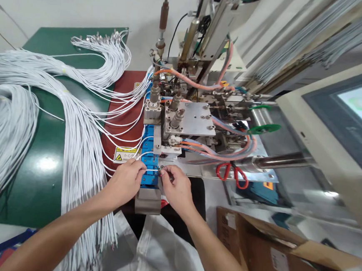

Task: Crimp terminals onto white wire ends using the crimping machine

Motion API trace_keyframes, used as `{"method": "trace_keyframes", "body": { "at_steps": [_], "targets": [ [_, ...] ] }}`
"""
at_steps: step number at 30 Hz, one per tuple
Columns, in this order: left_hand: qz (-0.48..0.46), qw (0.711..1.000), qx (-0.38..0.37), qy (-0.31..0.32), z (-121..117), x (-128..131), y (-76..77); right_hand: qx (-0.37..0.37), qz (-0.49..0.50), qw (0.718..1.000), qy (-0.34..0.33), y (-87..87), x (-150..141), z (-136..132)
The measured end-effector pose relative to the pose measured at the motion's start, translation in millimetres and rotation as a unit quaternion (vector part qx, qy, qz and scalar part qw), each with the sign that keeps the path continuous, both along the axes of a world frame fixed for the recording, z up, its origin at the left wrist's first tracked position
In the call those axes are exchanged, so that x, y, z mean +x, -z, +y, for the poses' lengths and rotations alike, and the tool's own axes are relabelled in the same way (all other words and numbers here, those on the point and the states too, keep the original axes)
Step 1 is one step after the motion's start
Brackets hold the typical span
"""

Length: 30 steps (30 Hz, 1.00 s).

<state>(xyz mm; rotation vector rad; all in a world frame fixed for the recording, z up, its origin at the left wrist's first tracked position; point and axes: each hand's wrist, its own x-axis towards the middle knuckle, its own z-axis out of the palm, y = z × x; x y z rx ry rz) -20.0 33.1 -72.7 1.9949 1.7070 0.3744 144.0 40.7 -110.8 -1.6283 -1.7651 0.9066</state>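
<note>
A white cable lies across one of the blue fixture blocks at the near end of the machine. My left hand pinches this cable on the left side of the block. At the block's right side, the fingers of my right hand are closed around the cable's end, where a tiny tip shows between thumb and forefinger. More white cables run from the blocks farther back to a large cable bundle on the left. A yellow warning label sits just beyond my left hand.
The machine's metal plate and air hoses stand ahead. Red-handled scissors lie on its right edge. A monitor is at the right, above a cardboard box. A green mat extends left under the cables.
</note>
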Motion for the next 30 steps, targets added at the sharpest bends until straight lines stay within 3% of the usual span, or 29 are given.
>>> {"method": "trace_keyframes", "body": {
  "at_steps": [9,18,23,26,30],
  "targets": [
    [-0.016,1.0,-0.01,-0.002,0,0,-0.7,0.004,-0.013,1.0,-0.008,-5.7,2,-3],
    [0.02,1.0,0.001,0.011,1,1,-0.7,-0.059,0.045,0.997,-0.031,6.1,7,5],
    [0.022,0.999,0.014,0.031,2,-1,2.5,0.006,0.019,0.995,-0.099,8.0,11,10],
    [0.036,0.998,0.026,0.043,2,-1,2.8,0.043,0.001,0.996,-0.073,13.8,4,10],
    [0.057,0.997,0.02,0.049,0,1,2.0,0.033,0.061,0.998,-0.002,25.6,-10,7]
  ]
}}
